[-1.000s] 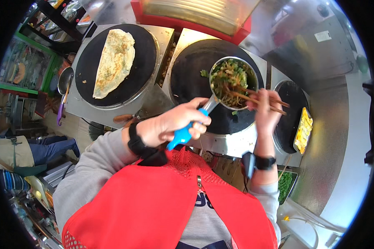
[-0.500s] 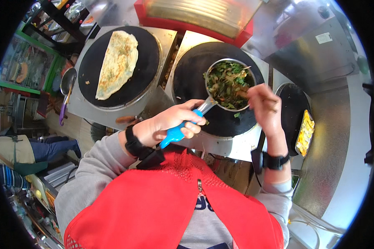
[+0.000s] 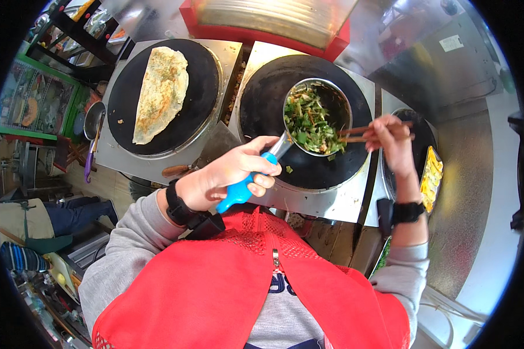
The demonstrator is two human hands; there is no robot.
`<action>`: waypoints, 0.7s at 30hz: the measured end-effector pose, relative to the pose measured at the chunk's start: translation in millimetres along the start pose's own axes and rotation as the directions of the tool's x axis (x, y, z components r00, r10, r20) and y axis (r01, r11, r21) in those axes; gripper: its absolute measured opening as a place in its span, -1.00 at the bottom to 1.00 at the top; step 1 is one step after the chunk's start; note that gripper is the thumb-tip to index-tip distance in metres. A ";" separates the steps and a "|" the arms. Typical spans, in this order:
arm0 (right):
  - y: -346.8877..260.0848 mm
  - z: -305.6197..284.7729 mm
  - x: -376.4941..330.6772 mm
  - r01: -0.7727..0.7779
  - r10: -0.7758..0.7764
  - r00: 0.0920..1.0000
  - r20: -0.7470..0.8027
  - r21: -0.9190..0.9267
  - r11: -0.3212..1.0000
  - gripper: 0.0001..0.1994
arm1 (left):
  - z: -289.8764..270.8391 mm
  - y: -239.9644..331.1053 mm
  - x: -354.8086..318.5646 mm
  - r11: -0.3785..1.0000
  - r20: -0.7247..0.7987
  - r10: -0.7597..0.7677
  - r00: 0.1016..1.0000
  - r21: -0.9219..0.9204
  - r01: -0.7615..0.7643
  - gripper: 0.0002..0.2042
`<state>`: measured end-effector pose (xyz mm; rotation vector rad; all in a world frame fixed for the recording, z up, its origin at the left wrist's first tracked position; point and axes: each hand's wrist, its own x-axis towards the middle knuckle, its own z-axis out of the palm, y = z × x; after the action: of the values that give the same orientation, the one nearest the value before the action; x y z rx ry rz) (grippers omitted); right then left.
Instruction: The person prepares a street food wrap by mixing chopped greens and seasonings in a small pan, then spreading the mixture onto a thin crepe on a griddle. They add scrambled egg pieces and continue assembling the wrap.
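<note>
At the far left, a small pan [image 3: 94, 123] with a purple handle sits by the left edge of the left crepe griddle [image 3: 122, 87], whose round plate carries a folded, browned crepe [image 3: 163, 93]. A wooden-handled scraper [image 3: 176, 170] lies by that griddle's near right corner. The left hand [image 3: 233, 173] is wrapped firmly round the blue grip [image 3: 234, 195] of a saucepan [image 3: 335, 103], which is over the right half of the middle griddle [image 3: 262, 87]. Chopped greens [image 3: 307, 119] fill mostly its left and near sides. The right hand [image 3: 392, 141] pinches wooden chopsticks [image 3: 358, 134], their tips at the greens inside the saucepan's right rim. Yellow food pieces [image 3: 431, 176] line the right griddle's [image 3: 424, 138] near right edge.
</note>
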<state>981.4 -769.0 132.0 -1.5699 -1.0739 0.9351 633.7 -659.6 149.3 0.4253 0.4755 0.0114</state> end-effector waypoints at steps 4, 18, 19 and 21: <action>51.4 29.1 -30.2 -0.006 0.117 0.969 -0.216 0.454 0.891 -0.78 | 3.7 -13.1 19.0 0.988 -0.001 0.034 0.999 -0.152 -0.034 -0.48; -18.7 74.0 -42.4 0.049 -0.013 0.967 -0.256 0.137 0.989 -0.82 | 26.4 3.0 17.0 0.995 -0.209 -0.094 0.973 -0.008 0.095 -0.45; -28.2 67.1 -42.5 0.020 0.003 0.949 -0.314 0.070 0.997 -0.82 | 23.4 4.4 15.8 0.989 -0.122 -0.131 0.984 -0.079 0.122 -0.47; -28.1 70.1 -31.2 0.130 -0.084 0.938 -0.337 0.117 0.985 -0.84 | 22.1 3.6 13.0 0.990 -0.066 -0.114 0.991 -0.094 0.108 -0.46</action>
<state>901.0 -774.5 145.6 -1.4747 -0.8293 0.6284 655.5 -663.7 162.7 0.3098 0.5661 -0.0596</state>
